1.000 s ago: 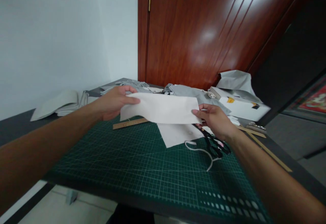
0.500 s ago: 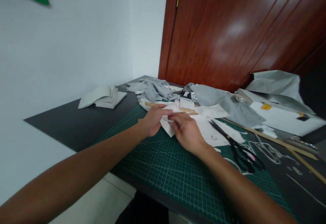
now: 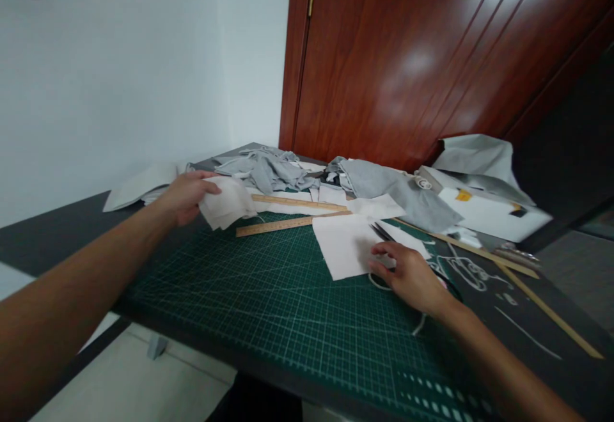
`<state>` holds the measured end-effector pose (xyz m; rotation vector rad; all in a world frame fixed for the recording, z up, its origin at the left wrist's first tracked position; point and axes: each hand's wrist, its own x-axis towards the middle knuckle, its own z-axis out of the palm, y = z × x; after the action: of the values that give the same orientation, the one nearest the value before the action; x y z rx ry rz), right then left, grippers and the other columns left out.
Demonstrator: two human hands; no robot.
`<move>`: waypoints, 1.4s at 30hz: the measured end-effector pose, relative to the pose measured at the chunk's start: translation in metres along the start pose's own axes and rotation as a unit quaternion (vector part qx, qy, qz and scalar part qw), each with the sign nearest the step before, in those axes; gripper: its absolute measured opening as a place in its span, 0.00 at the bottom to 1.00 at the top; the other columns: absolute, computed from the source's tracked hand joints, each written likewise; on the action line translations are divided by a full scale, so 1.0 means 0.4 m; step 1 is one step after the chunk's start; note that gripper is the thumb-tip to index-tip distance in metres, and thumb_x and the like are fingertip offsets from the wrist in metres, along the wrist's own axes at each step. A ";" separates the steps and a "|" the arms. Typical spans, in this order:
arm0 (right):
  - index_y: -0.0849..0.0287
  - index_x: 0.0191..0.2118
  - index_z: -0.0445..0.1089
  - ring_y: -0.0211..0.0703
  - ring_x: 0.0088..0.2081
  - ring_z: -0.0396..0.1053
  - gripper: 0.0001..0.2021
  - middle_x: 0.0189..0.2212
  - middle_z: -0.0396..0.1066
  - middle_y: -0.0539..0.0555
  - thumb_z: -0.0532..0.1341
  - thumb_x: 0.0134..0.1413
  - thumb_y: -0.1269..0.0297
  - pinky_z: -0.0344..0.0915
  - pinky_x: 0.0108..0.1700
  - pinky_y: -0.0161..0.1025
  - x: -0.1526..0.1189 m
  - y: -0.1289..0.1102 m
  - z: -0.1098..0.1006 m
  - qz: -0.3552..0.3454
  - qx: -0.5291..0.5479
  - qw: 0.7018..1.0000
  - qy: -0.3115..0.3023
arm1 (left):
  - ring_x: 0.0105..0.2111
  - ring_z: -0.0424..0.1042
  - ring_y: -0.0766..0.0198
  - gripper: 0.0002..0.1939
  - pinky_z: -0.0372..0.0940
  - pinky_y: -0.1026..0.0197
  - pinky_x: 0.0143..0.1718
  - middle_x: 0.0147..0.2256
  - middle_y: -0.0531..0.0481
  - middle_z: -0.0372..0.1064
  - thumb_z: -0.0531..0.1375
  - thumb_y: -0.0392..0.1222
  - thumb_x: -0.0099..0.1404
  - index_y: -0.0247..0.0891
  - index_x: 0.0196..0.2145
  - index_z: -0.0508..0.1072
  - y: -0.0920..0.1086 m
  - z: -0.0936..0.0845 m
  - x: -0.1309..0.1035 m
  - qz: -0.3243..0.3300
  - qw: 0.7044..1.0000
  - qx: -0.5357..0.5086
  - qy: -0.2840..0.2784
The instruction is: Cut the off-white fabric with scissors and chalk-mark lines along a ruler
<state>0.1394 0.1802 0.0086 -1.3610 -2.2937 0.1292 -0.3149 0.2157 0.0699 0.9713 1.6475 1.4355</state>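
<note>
My left hand (image 3: 185, 195) is at the left of the table, with thumb and fingers closed on a few layers of white fabric (image 3: 226, 203). The fabric hangs above the left edge of the green cutting mat (image 3: 288, 300). On the right, my right hand (image 3: 415, 278) hovers over black scissors (image 3: 382, 232) and partly hides them; its thumb and fingers are apart and hold nothing. Under the scissors' blades lies a white cloth piece (image 3: 338, 249). Between the hands, a wooden ruler (image 3: 275, 226) rests on the mat, and a second wooden ruler (image 3: 300, 202) lies behind it on white cloth.
Folded white cloth (image 3: 139, 187) sits at the left by the wall. Crumpled grey fabric (image 3: 268, 169) and more grey cloth (image 3: 384, 185) are along the back. At the right are a white box (image 3: 489, 211), long wooden strips (image 3: 551, 313) and loose white cord (image 3: 472, 272).
My hands have parted. The left has carried the white fabric leftward off the rulers; the right has let go of it and moved right, over the scissors. The view has shifted slightly right.
</note>
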 end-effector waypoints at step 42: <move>0.58 0.62 0.74 0.54 0.53 0.79 0.18 0.59 0.76 0.59 0.68 0.73 0.58 0.79 0.54 0.56 -0.066 0.194 -0.082 0.281 -0.149 0.948 -0.017 | 0.33 0.71 0.55 0.10 0.59 0.56 0.41 0.30 0.51 0.73 0.59 0.28 0.64 0.44 0.33 0.72 0.037 0.567 -0.224 0.430 0.845 0.188 -0.256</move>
<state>0.2268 0.1916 0.0047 -2.1590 -1.9388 -0.0166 -0.0717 0.2364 0.0645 2.3014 1.1146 1.1755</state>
